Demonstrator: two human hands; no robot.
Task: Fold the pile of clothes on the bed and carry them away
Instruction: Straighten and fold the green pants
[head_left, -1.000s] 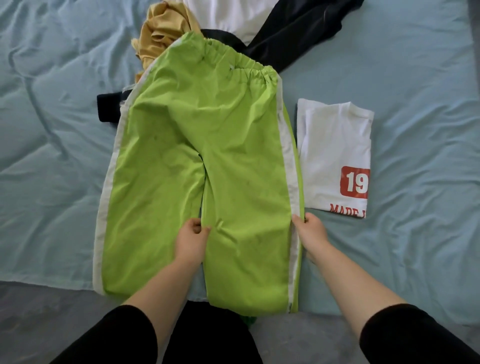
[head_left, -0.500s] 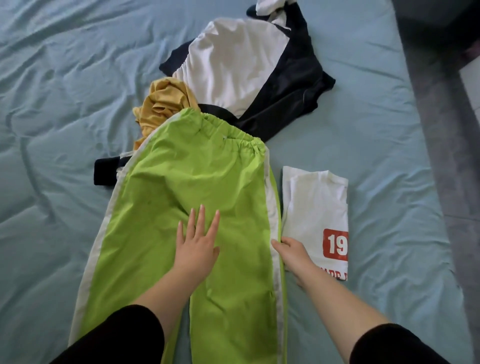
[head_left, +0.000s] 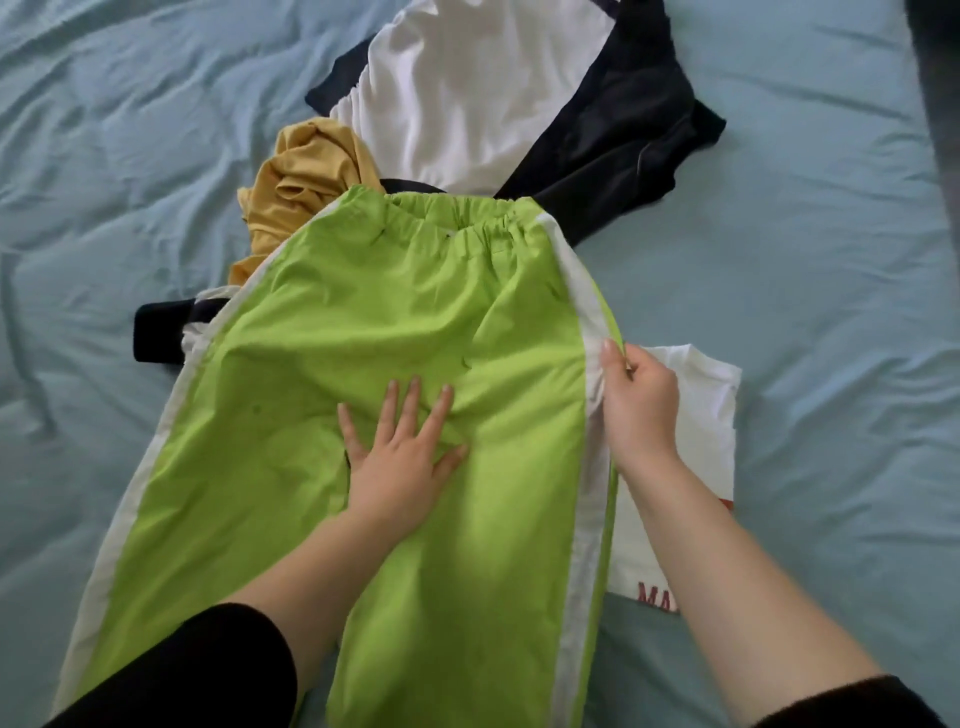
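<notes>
Change, right hand: the right hand (head_left: 639, 405) lay low against the trousers' right edge half a second ago. It now sits higher up that edge, thumb and fingers pinching the white side stripe (head_left: 587, 322) and lifting it a little.
Change, left hand: the left hand (head_left: 402, 457) stays spread flat on the trousers near the crotch, fingers straight and grasping nothing. A second ago it was curled at the inner leg seam.
Task garment: the lime-green trousers (head_left: 363, 291) lie flat at the near middle of the bed, waist away from the person, legs running off the bottom of the view.
Trouser fabric: thin and slightly glossy, finely creased, with a gathered elastic waistband (head_left: 467, 213) and a white band down each outer side.
Folded item: a white T-shirt (head_left: 701, 415), folded to a rectangle, lies just beside the trousers on the right, partly under the right hand and forearm. Red letters "MA" show at its near end.
Unfolded pile: a crumpled mustard-yellow garment (head_left: 306, 176) lies at the waistband's left corner, partly under the trousers. A white and dark navy garment (head_left: 467, 88) spreads out beyond it.
Dark band: a black strip of cloth (head_left: 156, 332) juts out from under the trousers' left edge.
Bed: the light blue sheet (head_left: 156, 104) is soft and rumpled, with long shallow wrinkles.
Sleeves: black sleeves (head_left: 208, 670) are pushed up both forearms.
</notes>
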